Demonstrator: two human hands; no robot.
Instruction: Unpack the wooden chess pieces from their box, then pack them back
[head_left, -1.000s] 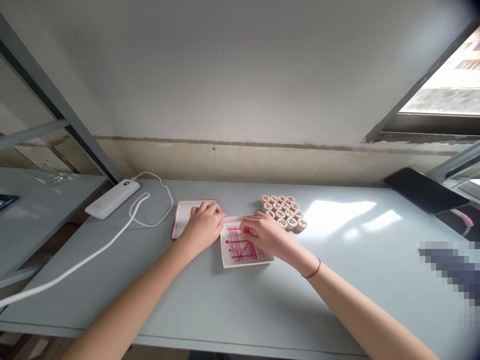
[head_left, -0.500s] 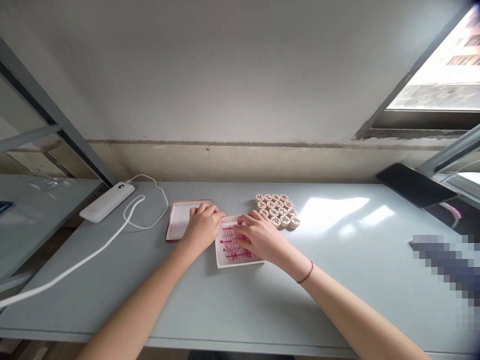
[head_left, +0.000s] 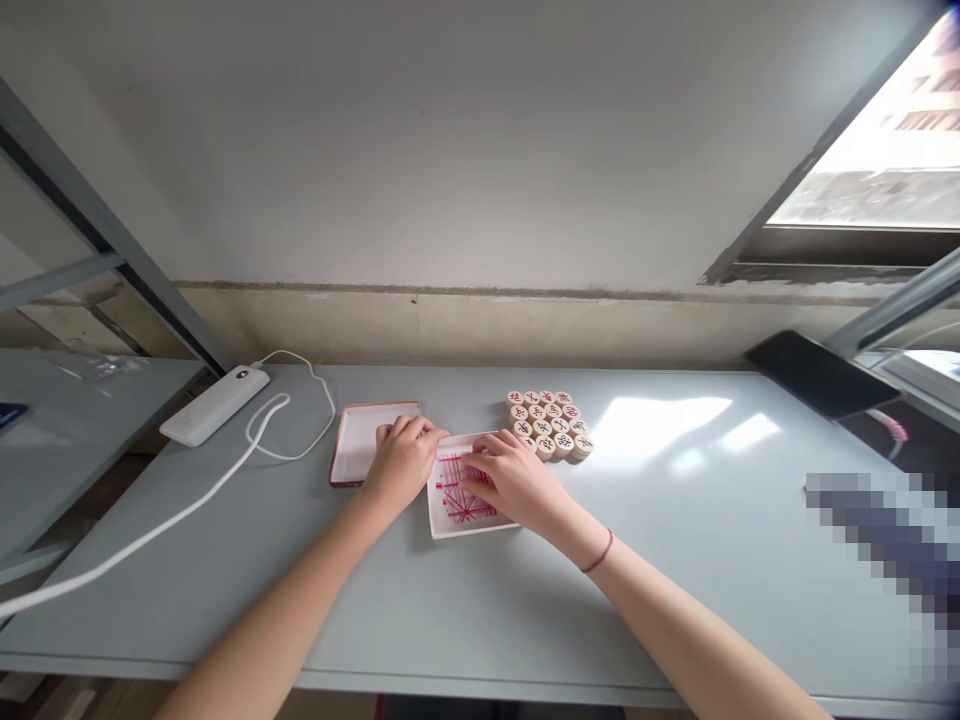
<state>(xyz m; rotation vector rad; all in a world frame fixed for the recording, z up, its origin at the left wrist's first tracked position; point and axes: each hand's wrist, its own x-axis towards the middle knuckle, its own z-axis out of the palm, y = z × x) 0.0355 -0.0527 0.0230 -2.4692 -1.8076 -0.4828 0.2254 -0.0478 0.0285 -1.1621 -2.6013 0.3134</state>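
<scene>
An open white box (head_left: 442,532) lies on the grey desk, with a folded clear sheet printed with red lines (head_left: 466,500) inside. My left hand (head_left: 405,455) is at the box's upper left corner, its fingers curled against the rim. Over the box's right part is my right hand (head_left: 510,475), thumb and fingers apart above the sheet; whether the fingertips touch it is unclear. The shallow lid (head_left: 361,440) sits to the left, partly behind my left hand. Round wooden chess pieces (head_left: 551,420) stand in rows behind my right hand.
A white power bank (head_left: 214,405) with a white cable (head_left: 187,510) is on the left. A black tablet-like object (head_left: 821,368) leans at the back right. A blurred dark item (head_left: 885,535) lies at the right. Metal posts flank the desk.
The view has shifted slightly, so the box, pieces and right arm appear a little further left. My hands keep nearly the same pose at the box.
</scene>
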